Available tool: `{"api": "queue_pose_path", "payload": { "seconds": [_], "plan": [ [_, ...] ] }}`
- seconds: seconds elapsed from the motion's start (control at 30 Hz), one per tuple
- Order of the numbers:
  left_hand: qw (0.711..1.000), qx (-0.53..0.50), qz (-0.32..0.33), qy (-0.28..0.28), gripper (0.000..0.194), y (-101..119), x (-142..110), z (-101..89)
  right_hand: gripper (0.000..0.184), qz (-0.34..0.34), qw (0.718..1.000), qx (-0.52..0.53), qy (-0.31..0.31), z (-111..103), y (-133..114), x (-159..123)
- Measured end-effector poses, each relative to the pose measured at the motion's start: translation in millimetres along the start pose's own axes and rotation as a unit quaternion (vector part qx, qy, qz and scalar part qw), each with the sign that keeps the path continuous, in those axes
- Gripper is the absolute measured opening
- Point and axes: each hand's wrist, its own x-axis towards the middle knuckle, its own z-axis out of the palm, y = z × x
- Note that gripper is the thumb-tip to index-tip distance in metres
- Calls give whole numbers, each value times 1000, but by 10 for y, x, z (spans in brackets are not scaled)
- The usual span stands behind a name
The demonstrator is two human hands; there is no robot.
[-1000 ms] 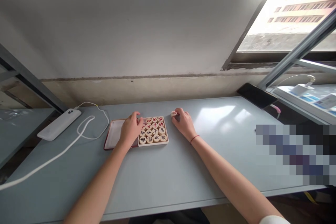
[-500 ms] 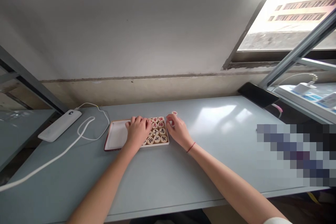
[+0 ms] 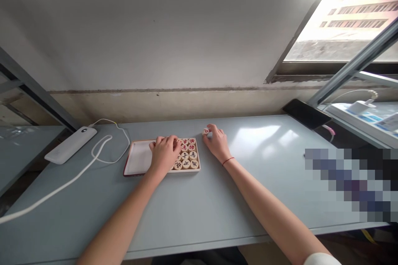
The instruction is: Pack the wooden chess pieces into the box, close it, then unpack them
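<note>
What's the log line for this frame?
left hand: at xiangqi pieces in wooden tray | right hand: fingertips on loose piece beside tray

Passable grey desktop [image 3: 264, 198] right of the right hand [image 3: 217, 144], shallow tray [image 3: 139, 157] and white cable [image 3: 108, 159] in the way leftward

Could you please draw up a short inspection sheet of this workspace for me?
Surface: pale grey table, glare near the window.
Job's things: Chinese chess pieces in a wooden box, beside a red-rimmed tray; one loose piece.
Clutter: white power bank, black phone.
Hands: left hand over the boxed pieces; right hand fingertips at the loose piece.
Cables: white cable looped from the power bank.
Surroundings: window, plastered wall.
</note>
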Motion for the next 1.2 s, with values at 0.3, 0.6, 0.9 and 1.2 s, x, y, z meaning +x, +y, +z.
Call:
{"api": "queue_pose_path", "payload": {
  "seconds": [0.3,0.6,0.9,1.2],
  "plan": [
    [978,-206,7,17,22,109,-49,-107,37,-172,979,110,-10,-254,-415,-165],
    [903,-422,-59,-44,28,175,-111,-66,17,-109,984,138,40,-392,-370,-139],
    [881,-462,-82,-56,27,124,-105,-57,23,23,999,-9,31,-244,187,-29],
    [864,-492,-69,-80,29,210,-153,-28,26,-254,948,185,-43,-450,-616,-327]
  ]
}}
